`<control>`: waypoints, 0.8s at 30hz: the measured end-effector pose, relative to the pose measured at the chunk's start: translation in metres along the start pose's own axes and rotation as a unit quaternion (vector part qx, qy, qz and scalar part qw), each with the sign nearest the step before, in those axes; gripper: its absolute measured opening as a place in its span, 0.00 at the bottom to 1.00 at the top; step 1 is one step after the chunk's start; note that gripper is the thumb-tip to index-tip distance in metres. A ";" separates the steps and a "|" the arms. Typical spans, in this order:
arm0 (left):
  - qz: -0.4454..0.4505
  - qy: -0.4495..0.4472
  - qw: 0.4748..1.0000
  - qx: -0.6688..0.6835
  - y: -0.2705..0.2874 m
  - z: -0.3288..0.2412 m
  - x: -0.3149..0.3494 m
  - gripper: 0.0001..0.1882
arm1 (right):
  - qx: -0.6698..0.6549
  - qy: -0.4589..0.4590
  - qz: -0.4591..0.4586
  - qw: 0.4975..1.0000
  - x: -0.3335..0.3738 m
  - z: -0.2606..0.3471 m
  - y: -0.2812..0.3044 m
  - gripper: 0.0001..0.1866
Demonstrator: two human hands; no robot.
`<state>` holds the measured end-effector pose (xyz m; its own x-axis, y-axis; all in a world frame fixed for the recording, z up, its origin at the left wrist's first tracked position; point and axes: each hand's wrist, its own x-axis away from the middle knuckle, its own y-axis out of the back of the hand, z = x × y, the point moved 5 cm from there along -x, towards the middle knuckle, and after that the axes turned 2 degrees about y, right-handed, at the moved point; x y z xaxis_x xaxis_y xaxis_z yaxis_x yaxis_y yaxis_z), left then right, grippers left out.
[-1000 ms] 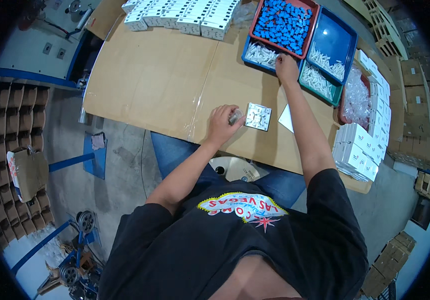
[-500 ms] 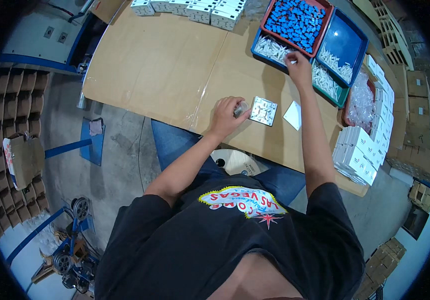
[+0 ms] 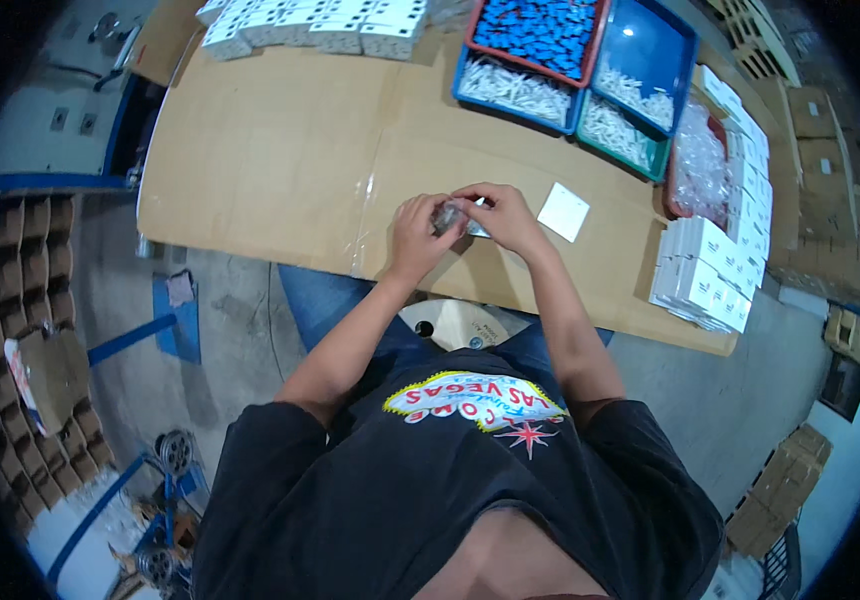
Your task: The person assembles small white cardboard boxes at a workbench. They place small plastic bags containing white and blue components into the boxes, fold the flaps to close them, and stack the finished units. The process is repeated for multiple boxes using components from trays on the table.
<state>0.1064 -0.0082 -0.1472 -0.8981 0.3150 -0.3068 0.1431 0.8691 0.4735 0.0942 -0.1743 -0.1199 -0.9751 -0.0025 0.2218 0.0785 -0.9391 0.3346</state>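
My left hand (image 3: 416, 238) is closed around a small clear plastic bag (image 3: 444, 216) with something dark grey inside. Right beside it, my right hand (image 3: 506, 216) has its fingertips pinched together at the bag's mouth; whatever they hold is hidden. Under and between the hands a little of a square silvery panel (image 3: 478, 232) shows, mostly covered by my fingers. A flat white square plate (image 3: 563, 212) lies on the cardboard-topped table (image 3: 270, 170), just right of my right hand.
Ahead to the right, a red tray (image 3: 598, 52) of blue pieces rests over a blue tray (image 3: 516, 118) of white plastic pieces. A green tray (image 3: 640, 172) and another blue tray (image 3: 640, 45) adjoin. White boxes (image 3: 705, 270) stand at the right edge, more boxes (image 3: 335, 35) far left.
My right hand has come back from the tray of white pieces to the bag in my left hand. It now covers most of the square panel. The whole view has shifted slightly.
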 end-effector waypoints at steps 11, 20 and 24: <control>0.010 -0.002 1.000 -0.027 0.000 -0.006 -0.001 0.21 | 0.226 0.021 -0.405 0.886 -0.024 -0.074 0.208 0.09; 0.013 -0.006 0.999 -0.035 0.001 -0.009 0.001 0.20 | 0.343 -0.034 -0.368 0.864 -0.044 -0.103 0.252 0.10; 0.012 -0.011 0.999 -0.039 0.000 -0.007 0.000 0.21 | 0.370 -0.083 -0.333 0.863 -0.051 -0.095 0.247 0.12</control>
<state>0.1037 -0.0111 -0.1417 -0.8849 0.3449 -0.3131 0.1311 0.8294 0.5431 0.1439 -0.4390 -0.1353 -0.8164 0.5609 -0.1371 -0.3168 -0.2367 0.9185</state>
